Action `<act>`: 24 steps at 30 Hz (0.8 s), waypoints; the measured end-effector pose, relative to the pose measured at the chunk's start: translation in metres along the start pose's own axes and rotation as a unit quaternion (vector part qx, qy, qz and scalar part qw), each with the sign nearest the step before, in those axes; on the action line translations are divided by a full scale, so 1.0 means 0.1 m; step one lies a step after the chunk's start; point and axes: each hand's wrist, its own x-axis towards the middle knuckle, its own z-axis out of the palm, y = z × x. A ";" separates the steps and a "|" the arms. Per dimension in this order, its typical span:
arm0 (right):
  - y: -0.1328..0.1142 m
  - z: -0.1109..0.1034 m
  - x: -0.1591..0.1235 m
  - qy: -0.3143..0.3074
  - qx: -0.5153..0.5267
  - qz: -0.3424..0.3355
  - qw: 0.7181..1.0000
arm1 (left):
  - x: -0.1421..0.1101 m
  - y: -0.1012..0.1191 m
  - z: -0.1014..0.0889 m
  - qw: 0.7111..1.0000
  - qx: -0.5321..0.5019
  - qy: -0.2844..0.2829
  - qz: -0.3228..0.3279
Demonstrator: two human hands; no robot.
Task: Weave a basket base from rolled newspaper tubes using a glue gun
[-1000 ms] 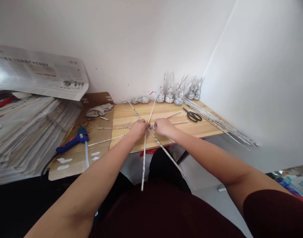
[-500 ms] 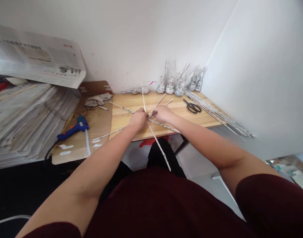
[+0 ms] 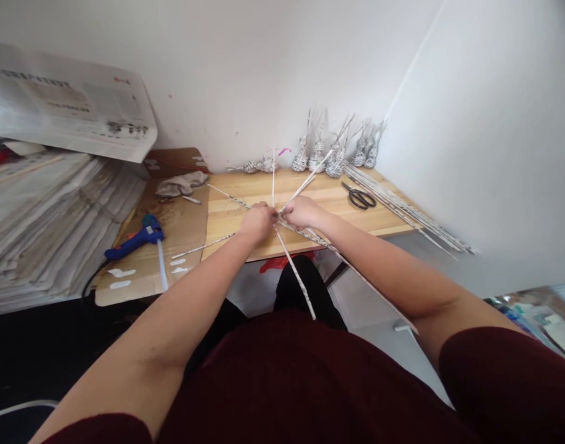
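Observation:
Several thin rolled newspaper sticks cross at one point and fan out like spokes above the wooden table (image 3: 236, 191). My left hand (image 3: 260, 221) is closed on the sticks at the crossing, from the left. Close beside it, my right hand (image 3: 303, 213) pinches paper sticks at the right of the crossing. One paper stick (image 3: 295, 271) points down toward my lap, and another long one (image 3: 379, 290) runs under my right forearm. The fingertips largely cover the crossing itself.
Woven paper gourd shapes (image 3: 317, 159) stand along the wall. Black scissors (image 3: 360, 197) and a bundle of paper sticks (image 3: 402, 213) lie at right. On cardboard (image 3: 180, 225) at left are a blue glue gun (image 3: 138, 239) and a glove (image 3: 183, 184), beside stacked newspapers (image 3: 79, 228).
The sticks around the crossing have shifted: one now reaches farther up toward the gourds, and a long one now extends down under my right forearm. Both hands stay nearly in place.

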 end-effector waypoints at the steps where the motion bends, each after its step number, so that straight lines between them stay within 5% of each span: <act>1: -0.01 0.01 -0.02 0.005 0.000 -0.005 1.000 | 0.01 -0.01 0.00 1.000 -0.002 -0.004 -0.003; 13: 0.09 0.24 -0.02 0.022 0.066 0.003 0.998 | 0.09 -0.14 -0.14 0.996 -0.013 -0.081 0.027; 24: 0.08 0.19 -0.03 0.054 -0.006 -0.047 0.997 | 0.02 -0.08 -0.10 0.999 -0.022 -0.037 -0.011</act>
